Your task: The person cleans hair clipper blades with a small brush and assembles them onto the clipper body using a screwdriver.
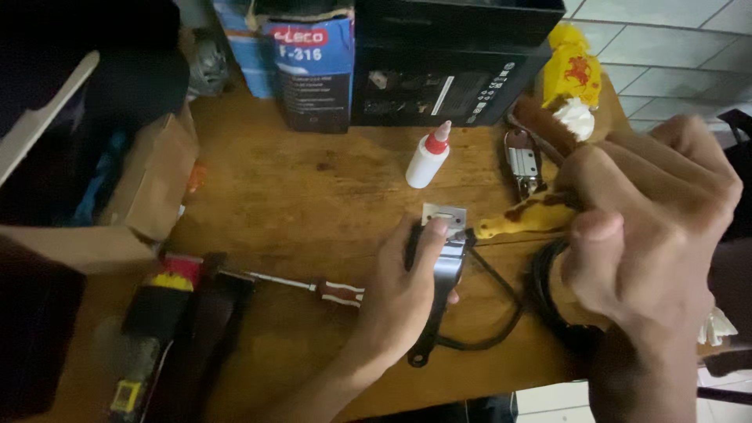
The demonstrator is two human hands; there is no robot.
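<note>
My left hand (403, 290) grips a black and silver hair clipper (444, 270) that lies on the wooden table (313, 196), thumb on its metal blade end. Its black cord (501, 313) loops to the right. My right hand (650, 227) is raised close to the camera with its fingers curled in a fist; nothing shows in it. A yellow-handled brush (521, 217) lies just behind the clipper, partly hidden by the right hand.
A small white bottle with a red tip (428, 159) stands behind the clipper. A red-handled screwdriver (313, 286) lies to the left, beside dark tools (180, 329). Cardboard and black boxes (439, 78) line the back edge. A second clipper blade part (523, 164) lies at right.
</note>
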